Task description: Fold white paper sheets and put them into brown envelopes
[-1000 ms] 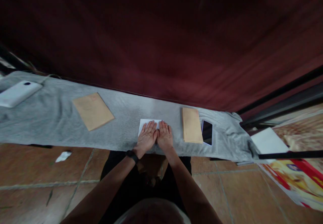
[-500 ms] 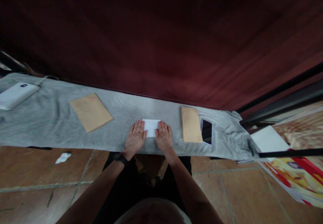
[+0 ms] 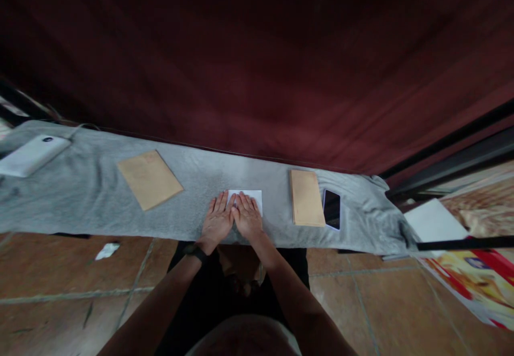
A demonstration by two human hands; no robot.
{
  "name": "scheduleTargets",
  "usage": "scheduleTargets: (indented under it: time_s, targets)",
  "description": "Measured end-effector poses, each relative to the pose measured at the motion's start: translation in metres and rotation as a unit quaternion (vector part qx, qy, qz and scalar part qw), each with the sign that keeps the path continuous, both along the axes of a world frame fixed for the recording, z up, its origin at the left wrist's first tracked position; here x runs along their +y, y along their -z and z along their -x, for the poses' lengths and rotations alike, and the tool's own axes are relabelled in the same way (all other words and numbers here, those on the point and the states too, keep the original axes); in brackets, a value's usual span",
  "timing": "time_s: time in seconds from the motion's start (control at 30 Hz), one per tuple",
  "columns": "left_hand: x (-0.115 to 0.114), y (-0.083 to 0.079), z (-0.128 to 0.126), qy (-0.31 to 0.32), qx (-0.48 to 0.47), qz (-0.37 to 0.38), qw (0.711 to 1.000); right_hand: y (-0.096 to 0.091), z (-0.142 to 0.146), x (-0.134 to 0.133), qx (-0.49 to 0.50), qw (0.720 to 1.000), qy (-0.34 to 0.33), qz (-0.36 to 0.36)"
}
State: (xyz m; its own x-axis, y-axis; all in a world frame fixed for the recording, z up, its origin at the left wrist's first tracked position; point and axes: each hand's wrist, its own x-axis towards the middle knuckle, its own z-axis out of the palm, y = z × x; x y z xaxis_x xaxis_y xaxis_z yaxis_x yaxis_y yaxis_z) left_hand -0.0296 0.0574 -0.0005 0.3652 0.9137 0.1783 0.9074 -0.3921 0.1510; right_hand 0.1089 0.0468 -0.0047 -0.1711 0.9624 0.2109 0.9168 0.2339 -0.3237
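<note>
A small white sheet of paper point(image 3: 257, 197) lies on the grey cloth point(image 3: 209, 168) in front of me, mostly covered by my hands. My left hand point(image 3: 218, 218) rests flat on its left part, fingers stretched out and pointing away from me. Over the middle of the paper, my right hand point(image 3: 247, 217) lies flat too, its thumb side against the left hand. Neither hand grips anything. The paper's right end and part of its far edge show past the fingers.
To the left are a brown envelope point(image 3: 150, 180) and a white device point(image 3: 34, 155) with a cable. A stack of brown envelopes point(image 3: 307, 198) and a phone point(image 3: 332, 209) lie on the right. A dark red surface point(image 3: 257, 77) rises behind the cloth. A colourful box point(image 3: 476, 281) stands at far right.
My right hand has slid left across the paper until it meets my left hand, uncovering the paper's right end. The left hand stays flat. The whole view has shifted slightly.
</note>
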Motion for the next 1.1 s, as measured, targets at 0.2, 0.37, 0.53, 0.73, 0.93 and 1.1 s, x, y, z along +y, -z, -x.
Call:
scheduleTargets:
  time_s: [0.2, 0.37, 0.53, 0.73, 0.93, 1.1]
  targets:
    - [-0.001, 0.0, -0.002, -0.009, -0.018, -0.008, 1.0, 0.004, -0.018, -0.004, -0.01, 0.999, 0.031, -0.013]
    - [-0.004, 0.001, 0.0, -0.033, -0.033, -0.005, 0.999, 0.006, -0.033, -0.011, -0.021, 0.998, 0.055, -0.028]
    - [-0.009, 0.004, 0.007, -0.047, -0.042, -0.005, 0.998, 0.007, -0.043, -0.02, -0.024, 0.997, 0.075, -0.026]
    - [-0.018, 0.003, 0.009, -0.067, -0.04, -0.025, 0.997, 0.006, -0.05, -0.034, -0.035, 0.995, 0.084, -0.031]
    - [-0.023, -0.003, 0.009, -0.071, -0.043, -0.026, 0.996, 0.008, -0.053, -0.043, -0.041, 0.995, 0.086, -0.035]
    - [-0.036, -0.005, -0.004, -0.001, -0.051, -0.037, 0.998, 0.009, -0.053, -0.044, -0.043, 0.995, 0.087, -0.028]
